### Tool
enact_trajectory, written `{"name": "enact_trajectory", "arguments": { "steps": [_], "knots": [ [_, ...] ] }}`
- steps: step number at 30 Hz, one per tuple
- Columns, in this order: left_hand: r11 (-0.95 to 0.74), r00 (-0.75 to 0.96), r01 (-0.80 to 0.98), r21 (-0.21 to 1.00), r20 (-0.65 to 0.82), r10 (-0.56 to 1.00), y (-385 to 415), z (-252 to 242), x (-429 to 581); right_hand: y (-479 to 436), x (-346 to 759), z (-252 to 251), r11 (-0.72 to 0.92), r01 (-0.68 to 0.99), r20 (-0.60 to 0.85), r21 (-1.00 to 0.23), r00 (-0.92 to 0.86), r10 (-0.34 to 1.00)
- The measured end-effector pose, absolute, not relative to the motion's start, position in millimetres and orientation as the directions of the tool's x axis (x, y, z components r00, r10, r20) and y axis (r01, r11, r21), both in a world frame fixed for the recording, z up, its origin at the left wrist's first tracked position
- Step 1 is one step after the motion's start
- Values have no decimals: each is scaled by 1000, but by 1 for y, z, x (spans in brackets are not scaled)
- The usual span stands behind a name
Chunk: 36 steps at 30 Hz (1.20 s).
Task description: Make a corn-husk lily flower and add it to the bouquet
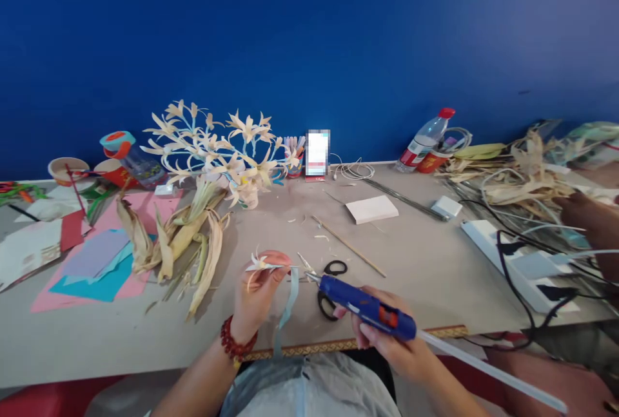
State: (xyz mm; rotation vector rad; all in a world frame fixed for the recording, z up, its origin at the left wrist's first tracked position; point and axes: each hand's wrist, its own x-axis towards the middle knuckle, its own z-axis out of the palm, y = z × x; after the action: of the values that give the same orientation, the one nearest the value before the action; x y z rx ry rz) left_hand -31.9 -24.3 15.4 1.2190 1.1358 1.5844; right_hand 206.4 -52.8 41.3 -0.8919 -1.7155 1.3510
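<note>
My left hand [258, 288] pinches a small pale flower [261, 262] with a thin stem pointing right. A light blue ribbon [290, 301] hangs from the stem and trails toward the table's front edge. My right hand [387, 339] is wrapped round a blue hot glue gun [367, 306], with a long clear glue stick [493, 368] running out of its back. The gun's nozzle points left, close to the stem; whether it touches, I cannot tell. Black-handled scissors [334, 267] lie on the table behind the nozzle, partly covered by the gun.
Pale husk flowers [246, 130] stand at the back. Corn husks [193, 243] and coloured paper [113, 275] lie left. A wooden stick [351, 246], a white card [372, 209] and a bottle [425, 140] are beyond the gun. A power strip [512, 269] with cables lies right, near another person's arm [590, 227].
</note>
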Motion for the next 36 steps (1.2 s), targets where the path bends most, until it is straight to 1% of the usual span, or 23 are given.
{"name": "enact_trajectory", "arguments": {
  "steps": [5, 12, 15, 18, 20, 22, 25, 27, 31, 36],
  "knots": [
    [-243, -192, -96, 965, 221, 956, -25, 18, -31, -48, 192, 45, 303, 214, 181, -929, -452, 873],
    [-234, -162, -159, 959, 209, 965, -24, 16, -31, -48, 191, 30, 335, 264, 191, -905, -451, 872],
    [-182, -150, -234, 955, 150, 977, -23, 15, -31, -46, 189, 35, 343, 280, 198, -897, -441, 876],
    [-79, -115, -345, 935, 41, 993, -21, 15, -30, -44, 190, 43, 354, 308, 200, -883, -436, 877],
    [-1, -90, -416, 909, -40, 995, -19, 17, -29, -42, 193, 44, 402, 344, 231, -848, -444, 866],
    [64, -59, -463, 884, -104, 993, -18, 19, -27, -41, 196, 43, 478, 389, 286, -787, -458, 842],
    [134, -7, -497, 858, -158, 987, -17, 21, -26, -37, 200, 37, 587, 441, 367, -678, -489, 791],
    [170, 25, -524, 834, -185, 982, -17, 22, -26, -35, 201, 33, 643, 441, 409, -627, -516, 752],
    [230, 62, -579, 782, -238, 969, -17, 23, -27, -32, 200, 28, 703, 432, 451, -565, -552, 702],
    [270, 73, -590, 761, -283, 956, -17, 26, -26, -31, 201, 24, 750, 443, 479, -492, -582, 657]
  ]
}}
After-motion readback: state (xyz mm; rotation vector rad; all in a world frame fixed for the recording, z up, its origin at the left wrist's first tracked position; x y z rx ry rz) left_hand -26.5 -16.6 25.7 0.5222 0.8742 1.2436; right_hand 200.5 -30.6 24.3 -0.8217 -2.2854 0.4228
